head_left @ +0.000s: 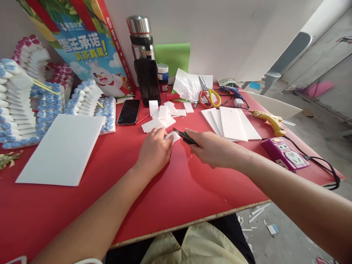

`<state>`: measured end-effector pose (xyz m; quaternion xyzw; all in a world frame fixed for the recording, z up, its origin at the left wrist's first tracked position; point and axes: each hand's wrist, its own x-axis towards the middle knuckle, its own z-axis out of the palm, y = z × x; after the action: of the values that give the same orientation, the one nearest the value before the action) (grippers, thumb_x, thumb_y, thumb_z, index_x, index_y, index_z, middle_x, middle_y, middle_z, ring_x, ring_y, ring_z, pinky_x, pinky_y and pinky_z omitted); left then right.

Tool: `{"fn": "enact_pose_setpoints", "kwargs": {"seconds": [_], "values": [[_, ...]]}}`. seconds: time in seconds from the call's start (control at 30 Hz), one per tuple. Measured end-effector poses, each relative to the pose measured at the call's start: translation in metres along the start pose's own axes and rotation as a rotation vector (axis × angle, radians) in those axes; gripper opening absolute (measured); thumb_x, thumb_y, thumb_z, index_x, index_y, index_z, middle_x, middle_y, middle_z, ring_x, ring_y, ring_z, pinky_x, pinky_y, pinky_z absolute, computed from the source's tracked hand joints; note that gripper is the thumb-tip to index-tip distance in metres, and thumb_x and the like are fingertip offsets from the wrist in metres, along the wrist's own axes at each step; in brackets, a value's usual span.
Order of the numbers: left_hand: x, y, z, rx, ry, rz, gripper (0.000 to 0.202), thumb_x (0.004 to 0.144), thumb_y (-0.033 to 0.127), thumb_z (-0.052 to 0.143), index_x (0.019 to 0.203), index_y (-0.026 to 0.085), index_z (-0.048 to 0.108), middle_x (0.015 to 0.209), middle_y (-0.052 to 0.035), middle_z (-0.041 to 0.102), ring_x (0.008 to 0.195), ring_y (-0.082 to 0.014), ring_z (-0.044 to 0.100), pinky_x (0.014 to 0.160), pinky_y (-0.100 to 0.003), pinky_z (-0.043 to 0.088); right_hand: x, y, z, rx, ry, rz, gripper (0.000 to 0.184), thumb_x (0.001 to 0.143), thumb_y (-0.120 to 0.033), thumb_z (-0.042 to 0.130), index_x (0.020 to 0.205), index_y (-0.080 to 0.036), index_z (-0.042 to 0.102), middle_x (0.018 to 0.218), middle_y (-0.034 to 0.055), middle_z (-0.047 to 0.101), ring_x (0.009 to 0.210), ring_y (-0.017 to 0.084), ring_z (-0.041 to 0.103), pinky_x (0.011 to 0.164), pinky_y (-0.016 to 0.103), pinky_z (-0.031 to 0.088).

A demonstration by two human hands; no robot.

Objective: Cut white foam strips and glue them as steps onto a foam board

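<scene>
My left hand (154, 150) lies knuckles up on the red table (170, 190), its fingers curled down onto a small white foam piece (174, 136). My right hand (213, 148) is closed round a dark utility knife (184, 136), whose tip points left and meets that piece. Just beyond lies a loose pile of small white foam pieces (162, 116).
A large white foam sheet (63, 148) lies at the left, narrower foam strips (232, 124) at the right. A phone (129, 112), scissors (209, 96), a yellow glue gun (271, 121), a purple power strip (284, 153), a steel flask (140, 36) and blue-and-white foam models (24, 102) ring the table.
</scene>
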<state>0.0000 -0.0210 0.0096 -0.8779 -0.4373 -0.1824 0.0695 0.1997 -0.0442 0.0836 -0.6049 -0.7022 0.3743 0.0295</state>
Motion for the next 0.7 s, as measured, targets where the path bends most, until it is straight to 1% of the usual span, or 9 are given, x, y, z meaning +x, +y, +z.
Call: {"fn": "enact_pose_setpoints", "kwargs": {"seconds": [0.27,0.4,0.57,0.7], "values": [[-0.001,0.000,0.002,0.007,-0.016,-0.009,0.028,0.099,0.018,0.044,0.084,0.017,0.067,0.086,-0.0109,0.058,0.081,-0.0243,0.049,0.074,-0.037,0.042,-0.001,-0.005,0.000,-0.095,-0.006,-0.028,0.017,0.092,-0.018,0.044,0.107,-0.022,0.050,0.059,-0.0036,0.052,0.031,0.012,0.043,0.035,0.025,0.027],[-0.001,0.000,0.002,0.027,-0.012,-0.009,0.028,0.100,0.018,0.043,0.085,0.017,0.067,0.085,-0.0107,0.057,0.081,-0.0244,0.049,0.073,-0.037,0.041,-0.001,-0.008,-0.001,-0.162,-0.035,-0.032,0.022,0.094,-0.018,0.040,0.114,-0.020,0.051,0.064,-0.0012,0.058,0.032,0.012,0.043,0.037,0.026,0.028],[-0.001,0.000,0.002,0.048,-0.027,0.005,0.028,0.101,0.020,0.043,0.089,0.016,0.069,0.086,-0.0116,0.058,0.082,-0.0248,0.050,0.074,-0.037,0.042,-0.002,-0.015,-0.007,-0.339,-0.060,-0.072,0.035,0.094,-0.013,0.038,0.127,-0.014,0.050,0.063,-0.0006,0.058,0.035,0.011,0.040,0.041,0.026,0.027],[0.000,0.000,0.003,0.041,-0.008,0.016,0.030,0.101,0.020,0.043,0.086,0.016,0.069,0.084,-0.0110,0.056,0.080,-0.0240,0.049,0.073,-0.036,0.041,-0.006,-0.018,-0.013,-0.461,-0.092,-0.108,0.035,0.093,-0.009,0.039,0.125,-0.011,0.052,0.061,-0.0002,0.057,0.039,0.012,0.041,0.046,0.027,0.027]]}}
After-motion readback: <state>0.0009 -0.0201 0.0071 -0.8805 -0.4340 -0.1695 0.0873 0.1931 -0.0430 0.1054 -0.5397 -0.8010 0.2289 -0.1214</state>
